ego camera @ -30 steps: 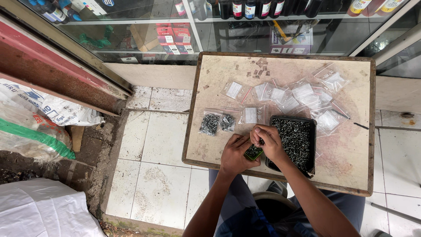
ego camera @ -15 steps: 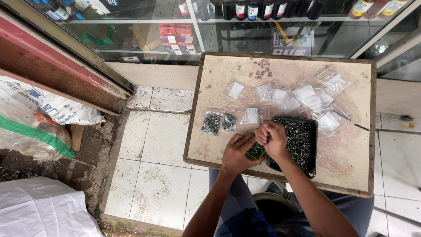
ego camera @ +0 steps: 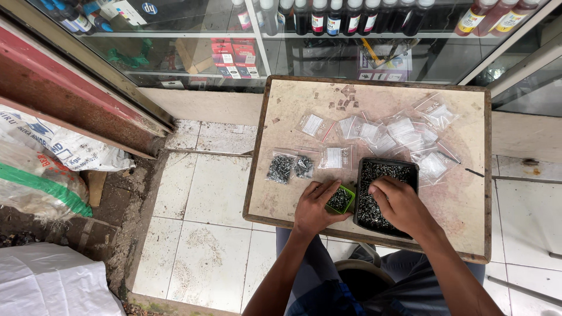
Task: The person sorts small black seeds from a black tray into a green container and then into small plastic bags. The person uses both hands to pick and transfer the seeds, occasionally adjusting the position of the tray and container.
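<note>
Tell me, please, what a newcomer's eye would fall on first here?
Probably the two hands at the worn square wooden table: the left hand holds a small green box of dark screws, the right hand rests in a black rectangular tray of screws. Behind, clear plastic bags lie scattered.

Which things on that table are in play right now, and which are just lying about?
In play: left hand at small green box; right hand in black tray of screws.
Lying about: filled bags, empty clear bags, floor sacks, shelf bottles.
</note>
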